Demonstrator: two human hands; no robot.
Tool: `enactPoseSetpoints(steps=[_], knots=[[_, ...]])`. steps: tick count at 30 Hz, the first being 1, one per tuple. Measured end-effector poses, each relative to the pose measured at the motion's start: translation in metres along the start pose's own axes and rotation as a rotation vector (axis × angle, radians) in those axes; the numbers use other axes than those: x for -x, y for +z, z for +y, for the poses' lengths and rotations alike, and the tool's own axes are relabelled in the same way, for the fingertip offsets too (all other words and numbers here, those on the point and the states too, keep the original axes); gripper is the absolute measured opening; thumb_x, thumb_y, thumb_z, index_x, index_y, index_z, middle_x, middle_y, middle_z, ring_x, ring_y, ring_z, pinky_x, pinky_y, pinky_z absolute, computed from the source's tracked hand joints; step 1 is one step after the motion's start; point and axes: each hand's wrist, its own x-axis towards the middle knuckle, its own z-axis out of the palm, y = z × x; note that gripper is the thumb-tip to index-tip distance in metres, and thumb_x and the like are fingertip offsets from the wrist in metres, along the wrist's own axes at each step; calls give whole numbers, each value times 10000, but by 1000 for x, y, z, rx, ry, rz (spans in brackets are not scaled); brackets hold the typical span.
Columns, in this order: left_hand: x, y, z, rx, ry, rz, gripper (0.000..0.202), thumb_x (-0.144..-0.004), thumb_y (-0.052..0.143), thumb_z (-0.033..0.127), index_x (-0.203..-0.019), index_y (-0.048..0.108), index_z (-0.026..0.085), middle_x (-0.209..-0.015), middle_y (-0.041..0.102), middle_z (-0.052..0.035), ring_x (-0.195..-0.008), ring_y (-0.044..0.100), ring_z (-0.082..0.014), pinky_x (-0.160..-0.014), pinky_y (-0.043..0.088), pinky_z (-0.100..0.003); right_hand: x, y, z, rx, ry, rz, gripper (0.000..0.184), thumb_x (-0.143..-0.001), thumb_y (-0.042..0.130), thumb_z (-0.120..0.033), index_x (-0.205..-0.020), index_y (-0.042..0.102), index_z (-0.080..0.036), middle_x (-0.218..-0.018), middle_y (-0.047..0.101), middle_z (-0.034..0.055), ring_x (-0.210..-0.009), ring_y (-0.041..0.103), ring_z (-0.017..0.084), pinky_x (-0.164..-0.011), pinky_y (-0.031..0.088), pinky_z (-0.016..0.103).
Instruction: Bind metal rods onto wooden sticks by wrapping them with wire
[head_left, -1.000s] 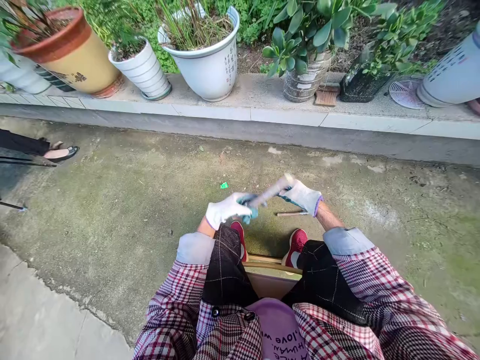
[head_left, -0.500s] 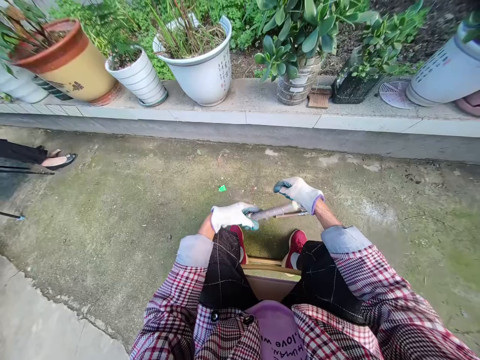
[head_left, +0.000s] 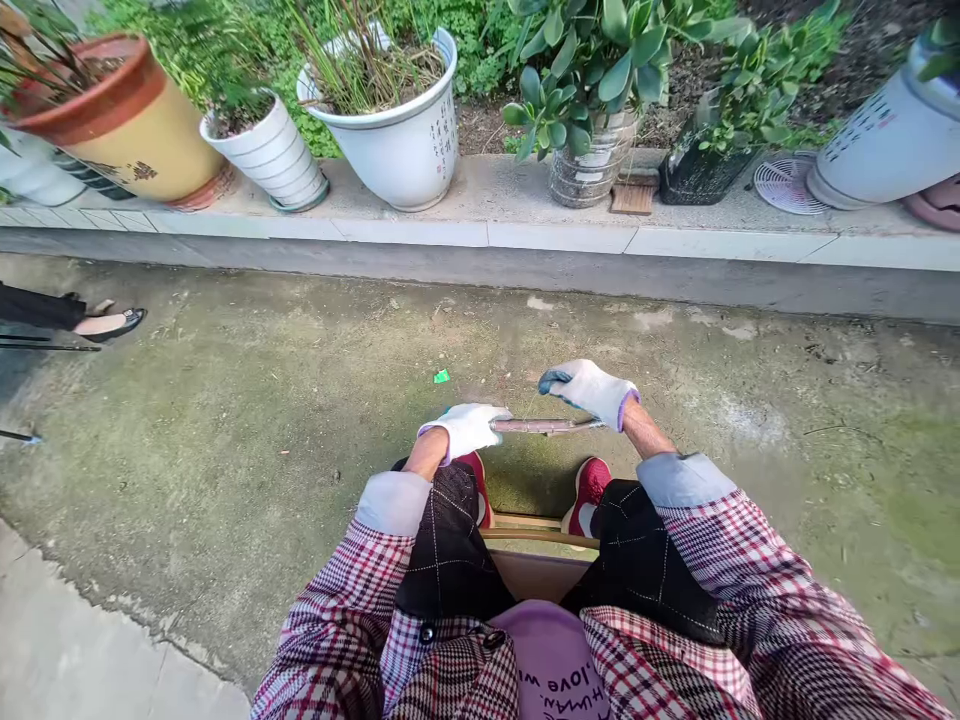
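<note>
My left hand (head_left: 472, 428), in a white knit glove with a blue-green coated palm, is closed around one end of a stick (head_left: 544, 426). The stick is greyish-pink with light bands and lies almost level above my feet, pointing right. My right hand (head_left: 592, 388), gloved the same way with a purple cuff, is raised just above the stick's other end. Its fingertips are pinched together on what looks like a thin strand (head_left: 533, 402), faint and light, running down toward the stick. The stick's far end is partly hidden by my right hand.
A small green scrap (head_left: 441, 376) lies on the concrete ground (head_left: 247, 430) ahead. Several potted plants, including a white pot (head_left: 397, 150), line the low ledge (head_left: 420, 228). Another person's foot (head_left: 112, 325) is at left. A wooden bar (head_left: 540, 537) crosses between my knees.
The stick has turned from slanting up to the right to nearly level, with its pale cut end turned out of sight. My right hand has shifted slightly left and down.
</note>
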Motion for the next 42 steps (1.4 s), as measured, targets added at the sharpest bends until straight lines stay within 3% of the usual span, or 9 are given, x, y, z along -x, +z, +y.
enactPoseSetpoints(steps=[7, 10, 17, 21, 24, 28, 33, 38, 42], knots=[[1, -10, 1, 353, 61, 156, 482, -856, 553, 387, -1275, 600, 155, -892, 670, -54, -705, 578, -159, -650, 462, -264, 1, 22, -9, -88, 77, -157, 232, -735, 564, -190, -854, 762, -171, -656, 658, -5, -539, 511, 116, -494, 397, 225], [-2, -8, -3, 110, -100, 210, 422, -824, 578, 377, -1210, 638, 215, -866, 670, -59, -706, 581, -185, -635, 424, -281, 10, 40, -20, -118, 53, -241, 243, -765, 578, -234, -908, 772, -206, -633, 641, -31, -531, 517, 108, -472, 378, 206], [5, 0, 4, 93, -3, -125, 434, -630, 760, 292, -1050, 726, 186, -726, 674, -11, -600, 555, -158, -598, 415, -276, -6, 6, 2, -130, 74, -53, 202, -724, 576, -219, -806, 758, -186, -692, 682, -8, -576, 536, 117, -528, 417, 216], [3, -10, 8, 513, 104, 80, 482, -783, 629, 405, -1190, 652, 149, -837, 656, -41, -648, 560, -143, -623, 471, -270, -4, 13, -5, -149, 68, -37, 241, -735, 550, -209, -858, 755, -173, -686, 674, -8, -565, 534, 110, -517, 413, 207], [-1, -13, 5, 414, -32, 232, 403, -862, 529, 412, -1173, 645, 184, -842, 649, -56, -677, 575, -162, -638, 476, -280, 8, 34, -24, -173, 16, -147, 240, -736, 550, -212, -856, 757, -189, -644, 652, -28, -529, 531, 101, -480, 389, 196], [1, -5, -1, 89, -134, 86, 297, -727, 709, 343, -1009, 705, 248, -784, 678, -58, -734, 614, -212, -638, 434, -289, 14, 30, -29, -168, -5, -147, 192, -739, 576, -228, -800, 754, -189, -621, 645, -26, -530, 528, 103, -469, 374, 194], [8, -1, 4, 175, -28, -55, 400, -635, 755, 331, -1018, 726, 220, -743, 660, -15, -694, 592, -190, -625, 429, -279, -1, -3, -2, -132, 107, 37, 229, -756, 566, -247, -854, 759, -173, -670, 666, -9, -552, 524, 110, -519, 422, 213], [1, -11, 2, 604, 84, 154, 535, -781, 576, 415, -1226, 604, 118, -895, 632, -63, -687, 555, -148, -666, 475, -281, 0, 24, -11, -140, 55, -63, 216, -734, 573, -218, -830, 763, -181, -642, 663, -14, -509, 513, 107, -492, 403, 219], [-6, -6, -8, 79, -122, 222, 398, -820, 544, 385, -1165, 636, 209, -870, 649, -60, -672, 557, -173, -622, 413, -283, 9, 43, -26, -164, -43, -163, 211, -728, 583, -212, -819, 773, -200, -653, 670, -12, -538, 527, 114, -507, 408, 218]])
